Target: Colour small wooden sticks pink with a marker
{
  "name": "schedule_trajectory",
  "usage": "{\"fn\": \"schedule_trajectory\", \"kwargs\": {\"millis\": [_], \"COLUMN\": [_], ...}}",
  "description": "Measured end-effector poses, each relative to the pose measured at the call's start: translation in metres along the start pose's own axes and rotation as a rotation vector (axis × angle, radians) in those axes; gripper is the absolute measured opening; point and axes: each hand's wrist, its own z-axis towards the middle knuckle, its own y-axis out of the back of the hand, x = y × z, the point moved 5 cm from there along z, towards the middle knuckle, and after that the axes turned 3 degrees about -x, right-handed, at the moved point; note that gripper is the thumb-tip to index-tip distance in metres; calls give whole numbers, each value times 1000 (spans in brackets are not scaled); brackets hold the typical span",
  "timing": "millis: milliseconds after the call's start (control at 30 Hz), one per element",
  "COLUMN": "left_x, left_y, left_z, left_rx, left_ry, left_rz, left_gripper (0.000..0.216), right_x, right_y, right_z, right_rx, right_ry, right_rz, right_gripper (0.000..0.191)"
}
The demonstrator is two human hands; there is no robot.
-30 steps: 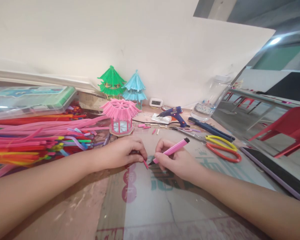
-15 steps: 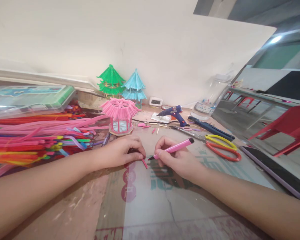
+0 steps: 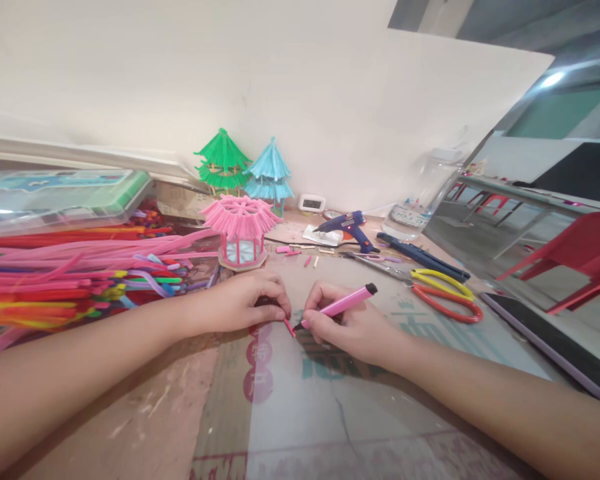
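Observation:
My left hand [image 3: 250, 301] rests on the cardboard-covered table, fingers pinched on a short pink stick piece [image 3: 289, 327] that pokes out toward the right. My right hand [image 3: 347, 327] grips a pink marker [image 3: 341, 305], its dark tip touching the end of that pink piece. Both hands meet near the middle of the table, just in front of a small pink pavilion model [image 3: 240, 230].
A heap of coloured pipe cleaners [image 3: 70, 277] fills the left side under a clear plastic box [image 3: 55, 200]. Green [image 3: 223, 160] and blue [image 3: 269, 175] pavilion models stand by the wall. A blue glue gun [image 3: 347, 227], scissors with yellow and orange handles [image 3: 443, 293], a bottle [image 3: 420, 200] and a phone [image 3: 555, 347] lie right.
My right hand shifted slightly left and tilted the marker, bringing its tip back against the pink piece. My left hand has hardly moved.

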Motion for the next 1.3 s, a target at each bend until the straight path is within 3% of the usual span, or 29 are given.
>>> {"fn": "schedule_trajectory", "kwargs": {"millis": [1300], "left_x": [0], "left_y": [-1], "left_z": [0], "left_rx": [10], "left_ry": [-14], "left_rz": [-9], "left_gripper": [14], "right_x": [0], "right_y": [-1], "right_z": [0], "right_rx": [1], "right_ry": [-53], "right_rz": [61], "right_gripper": [12]}}
